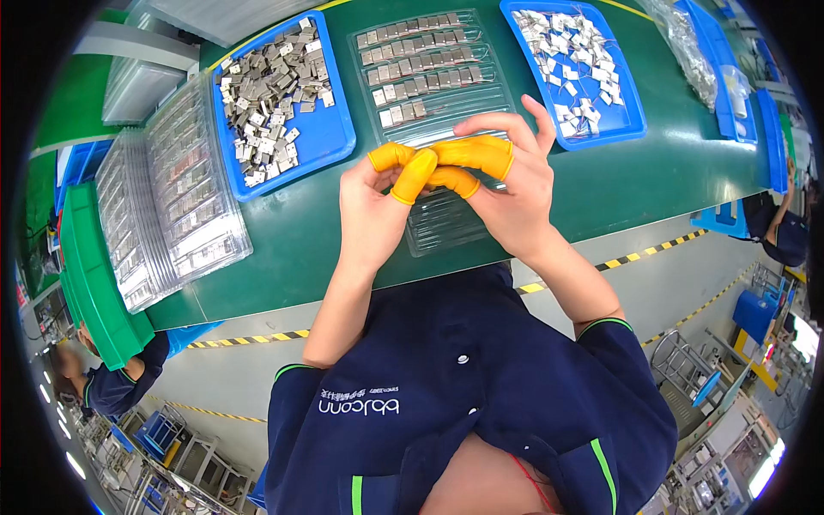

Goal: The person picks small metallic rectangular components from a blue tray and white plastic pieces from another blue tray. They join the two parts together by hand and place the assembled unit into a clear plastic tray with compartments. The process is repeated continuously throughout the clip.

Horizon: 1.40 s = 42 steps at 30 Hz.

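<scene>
My left hand and my right hand meet above the near end of a clear plastic tray. Yellow finger cots cover the thumbs and some fingers of both. The covered fingertips pinch together, and whatever is between them is hidden. On my right hand, two bare fingers stick out away from the pinch. Rows of small grey metal connector pieces fill the far part of the clear tray, some with thin wires. The nearest filled row reaches only partway across.
Left of the clear tray, a blue tray holds loose metal connector shells. Another blue tray at right holds small white wired parts. Stacked clear trays and a green bin stand at far left. Other people work at both sides.
</scene>
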### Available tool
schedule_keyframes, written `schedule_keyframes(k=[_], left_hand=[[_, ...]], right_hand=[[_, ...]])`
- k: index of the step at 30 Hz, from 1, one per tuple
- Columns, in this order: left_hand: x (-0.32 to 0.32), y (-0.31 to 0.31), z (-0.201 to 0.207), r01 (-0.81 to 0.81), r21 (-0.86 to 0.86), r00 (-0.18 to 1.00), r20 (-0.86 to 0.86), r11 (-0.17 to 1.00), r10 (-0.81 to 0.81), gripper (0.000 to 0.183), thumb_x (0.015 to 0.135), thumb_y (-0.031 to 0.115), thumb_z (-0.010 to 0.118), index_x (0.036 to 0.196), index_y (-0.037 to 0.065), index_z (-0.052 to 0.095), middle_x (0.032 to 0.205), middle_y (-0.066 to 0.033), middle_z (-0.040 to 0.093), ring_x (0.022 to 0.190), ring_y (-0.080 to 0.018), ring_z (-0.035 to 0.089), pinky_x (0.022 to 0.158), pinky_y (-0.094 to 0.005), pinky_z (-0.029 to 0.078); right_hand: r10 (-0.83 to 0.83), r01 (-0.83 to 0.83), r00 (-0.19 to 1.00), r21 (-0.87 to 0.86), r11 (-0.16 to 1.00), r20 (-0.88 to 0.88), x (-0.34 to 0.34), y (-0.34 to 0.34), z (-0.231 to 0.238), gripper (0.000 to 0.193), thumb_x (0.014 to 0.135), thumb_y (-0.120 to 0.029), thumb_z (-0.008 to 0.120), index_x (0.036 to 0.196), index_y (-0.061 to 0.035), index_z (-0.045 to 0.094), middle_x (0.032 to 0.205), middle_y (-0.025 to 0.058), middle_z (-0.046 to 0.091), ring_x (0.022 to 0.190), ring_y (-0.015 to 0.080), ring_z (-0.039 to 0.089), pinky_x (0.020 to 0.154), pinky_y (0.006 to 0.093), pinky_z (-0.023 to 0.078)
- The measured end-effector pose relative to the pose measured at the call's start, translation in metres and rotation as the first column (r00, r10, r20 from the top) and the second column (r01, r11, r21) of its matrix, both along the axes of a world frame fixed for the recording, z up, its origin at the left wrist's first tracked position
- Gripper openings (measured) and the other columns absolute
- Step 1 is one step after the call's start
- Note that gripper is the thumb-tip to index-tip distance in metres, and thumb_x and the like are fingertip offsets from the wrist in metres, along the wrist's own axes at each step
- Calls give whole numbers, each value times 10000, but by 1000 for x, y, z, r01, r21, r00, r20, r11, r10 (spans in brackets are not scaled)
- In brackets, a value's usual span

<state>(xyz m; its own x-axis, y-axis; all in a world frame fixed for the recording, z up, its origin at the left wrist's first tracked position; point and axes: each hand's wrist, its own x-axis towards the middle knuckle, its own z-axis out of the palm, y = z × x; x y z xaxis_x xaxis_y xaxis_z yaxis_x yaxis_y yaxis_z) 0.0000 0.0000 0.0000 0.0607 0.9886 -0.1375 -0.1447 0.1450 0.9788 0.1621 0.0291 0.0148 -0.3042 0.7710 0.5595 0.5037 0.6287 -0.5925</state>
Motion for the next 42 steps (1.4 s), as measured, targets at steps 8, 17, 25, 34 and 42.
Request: schedule_keyframes(k=[8, 17, 25, 34, 42], left_hand=[[-3, -1, 3, 22, 14, 999, -29, 1000, -22, 142, 895, 124, 551, 913, -16, 548, 815, -21, 561, 741, -84, 533, 678, -220, 444], [-3, 4, -1, 16, 102, 950, -310, 995, 17, 117, 870, 67, 550, 938, -24, 522, 795, -73, 554, 738, -115, 527, 711, -246, 443], [4, 0, 0, 26, 102, 997, -77, 994, -18, 120, 882, 73, 544, 956, -19, 526, 833, -60, 564, 772, -101, 533, 717, -241, 441], [-3, 4, 4, -12, 105, 999, -38, 994, 16, 111, 892, 92, 550, 921, -11, 522, 809, -2, 529, 744, -51, 494, 681, -203, 419], [-4, 9, 6, 25, 58, 998, -58, 998, -21, 129, 899, 110, 542, 947, -9, 545, 830, -4, 562, 758, -54, 513, 702, -199, 418]], right_hand=[[-18, 4, 998, -231, 973, -56, 2, 2, 2, 194, 691, -117, 721, 882, -125, 688, 822, -37, 660, 872, 133, 584, 1025, 415, 225], [14, -8, 999, -134, 991, 46, 10, 5, 9, 254, 705, -128, 713, 952, -138, 653, 1039, 15, 575, 1020, 211, 506, 1004, 425, 273], [100, -156, 985, -480, 863, -141, 4, 0, -5, 105, 794, -83, 620, 885, -43, 589, 1075, 72, 552, 1058, 260, 479, 995, 395, 289], [-29, -84, 968, -431, 898, -251, 10, 15, -10, 99, 829, -59, 593, 915, -12, 581, 1046, 93, 581, 1007, 253, 523, 883, 328, 407], [57, -61, 997, -89, 994, -47, -1, 14, 8, 221, 637, -94, 743, 841, -103, 658, 1019, 14, 608, 1058, 258, 504, 884, 364, 393]])
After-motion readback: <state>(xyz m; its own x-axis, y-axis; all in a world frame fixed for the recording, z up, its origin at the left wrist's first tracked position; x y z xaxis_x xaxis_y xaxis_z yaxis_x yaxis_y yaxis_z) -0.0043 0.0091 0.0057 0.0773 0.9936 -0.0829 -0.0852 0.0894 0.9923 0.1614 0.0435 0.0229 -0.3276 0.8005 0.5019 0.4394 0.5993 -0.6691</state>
